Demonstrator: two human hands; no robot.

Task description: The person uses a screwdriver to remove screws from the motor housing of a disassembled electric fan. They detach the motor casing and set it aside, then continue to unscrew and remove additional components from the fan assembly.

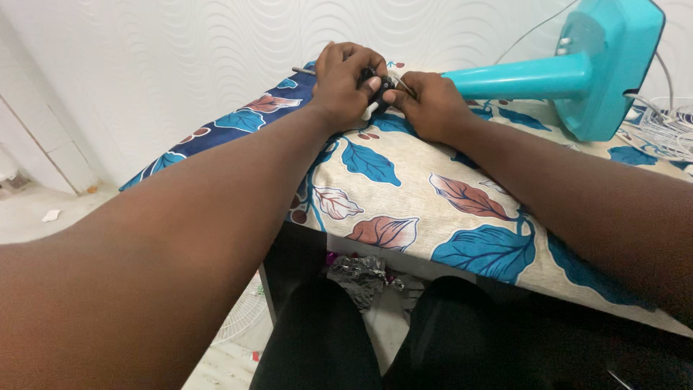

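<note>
— Where's the small black part (377,85)?
— At the worktop's (433,217) far edge. Our left hand (345,81) clamps its fingers round it to steady it; our right hand (427,102) pinches a thin tool against it, beside the teal fan stand (577,68).

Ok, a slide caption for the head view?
Both hands, left hand and right hand, grip a small black part on a leaf-patterned tablecloth.
</note>
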